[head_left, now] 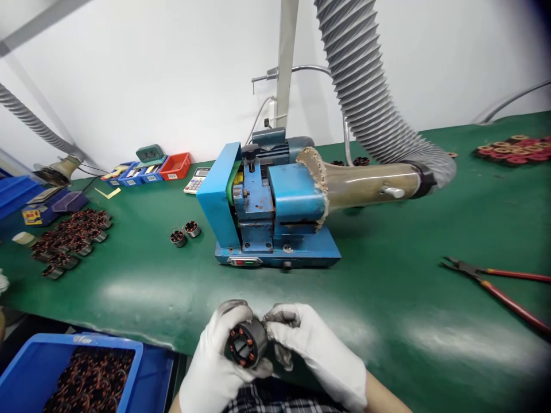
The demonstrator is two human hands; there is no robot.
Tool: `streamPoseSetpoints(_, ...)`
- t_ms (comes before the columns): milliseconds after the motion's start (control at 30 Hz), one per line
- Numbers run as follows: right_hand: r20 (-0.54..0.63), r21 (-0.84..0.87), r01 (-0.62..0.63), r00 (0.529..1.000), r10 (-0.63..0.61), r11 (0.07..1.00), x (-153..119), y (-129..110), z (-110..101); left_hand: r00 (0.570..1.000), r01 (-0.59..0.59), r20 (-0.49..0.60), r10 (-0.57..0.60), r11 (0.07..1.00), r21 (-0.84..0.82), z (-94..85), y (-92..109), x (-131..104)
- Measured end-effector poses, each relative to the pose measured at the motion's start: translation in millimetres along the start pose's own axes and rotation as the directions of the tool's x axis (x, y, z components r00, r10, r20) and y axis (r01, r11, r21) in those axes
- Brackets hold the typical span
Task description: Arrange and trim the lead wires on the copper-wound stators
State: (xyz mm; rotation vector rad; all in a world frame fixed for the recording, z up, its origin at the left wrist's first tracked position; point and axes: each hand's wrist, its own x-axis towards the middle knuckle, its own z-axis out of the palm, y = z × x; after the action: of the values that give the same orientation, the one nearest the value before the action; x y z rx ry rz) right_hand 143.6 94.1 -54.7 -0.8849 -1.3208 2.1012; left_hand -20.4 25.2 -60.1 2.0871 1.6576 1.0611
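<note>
A dark round motor stator [247, 344] with copper windings is held near the table's front edge. My left hand [219, 355], in a white glove, wraps round its left side and underside. On the right, my gloved right hand [301, 332] has its fingers bent together at the stator's right edge; what lies between the fingertips, if anything, is too small to make out. Behind both hands stands a blue machine [267, 206] with a wide tube on its right side. Two similar stators [192, 229] sit on the table left of the machine.
Many stators [73, 235] are grouped at the left, with a blue bin [138, 367] holding more below. Red-handled pliers [477, 272] lie at the right. Red and tan rings [516, 150] are at the back right. A grey hose [365, 74] hangs above.
</note>
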Motion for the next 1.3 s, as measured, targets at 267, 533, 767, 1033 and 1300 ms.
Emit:
streamPoseSetpoints(267,-0.206,-0.604,0.241,0.874,-0.440,0.760,-9.2,0.1,7.5,0.998,-0.034,0.046,0.047,0.970,-0.239,-7.5,22.7,11.4)
streamPoseSetpoints(533,-0.191,-0.157,0.139,0.967,-0.168,0.978,-10.5,-2.3,4.7,0.992,-0.118,-0.046,0.116,0.993,-0.032,3.5,6.8,6.5)
streamPoseSetpoints(767,-0.138,-0.369,0.227,0.946,-0.295,0.901,-11.6,-5.9,5.3,0.984,-0.139,-0.127,0.125,0.984,-0.108,-5.0,15.5,8.4)
streamPoseSetpoints(1033,-0.226,-0.392,0.197,0.926,-0.302,0.898,-6.0,-1.2,7.3,0.969,0.073,0.246,0.006,0.949,-0.307,-12.7,17.7,9.8)
streamPoseSetpoints(1300,0.014,-0.256,-0.087,0.996,0.094,0.963,19.4,19.0,5.6,0.965,-0.210,-0.046,0.258,0.866,0.454,19.6,-17.0,-1.7)
